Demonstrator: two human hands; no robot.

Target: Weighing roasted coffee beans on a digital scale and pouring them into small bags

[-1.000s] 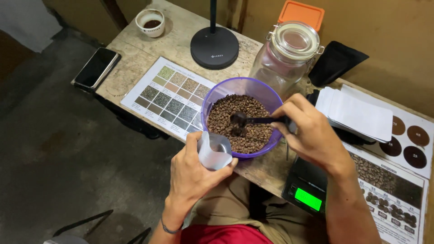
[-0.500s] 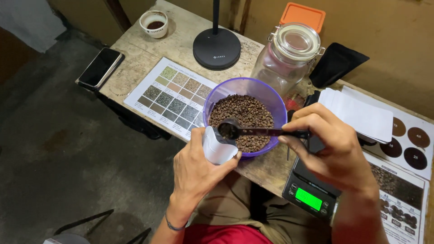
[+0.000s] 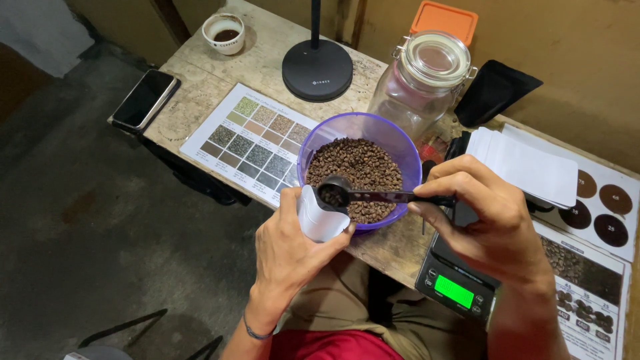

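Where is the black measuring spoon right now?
Head view, centre: the black measuring spoon, held by the right hand, sits over the near rim of the purple plastic bowl, touching the small white pouch.

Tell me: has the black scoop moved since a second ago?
Yes. The black scoop has come out of the beans in the purple bowl toward the bowl's near rim, and now sits loaded over the white pouch in the left hand.

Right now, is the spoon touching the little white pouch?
Cannot tell. In the head view the black spoon sits right over the mouth of the white pouch held by the left hand, but no contact or gap shows.
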